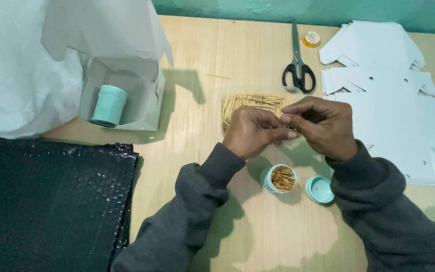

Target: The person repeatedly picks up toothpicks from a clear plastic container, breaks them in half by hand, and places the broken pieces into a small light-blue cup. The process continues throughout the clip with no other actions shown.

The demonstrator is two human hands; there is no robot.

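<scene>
Left hand (251, 132) and right hand (323, 126) meeting fingertip to fingertip, fingers pinched narrow on something too small to tell, toothpick pile (251, 104) at twelve o'clock just behind, open toothpick-filled jar (279, 179) at six o'clock, lid (319, 189) beside it, scissors (298, 70) farther back.

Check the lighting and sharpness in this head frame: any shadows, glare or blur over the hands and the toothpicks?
Head view: even light from above, with soft shadows under the left hand and right hand falling toward the open jar; faint sheen on the black bubble wrap; toothpick pile is sharp; white paper at top left is nearly washed out; table edges bow slightly.
</scene>
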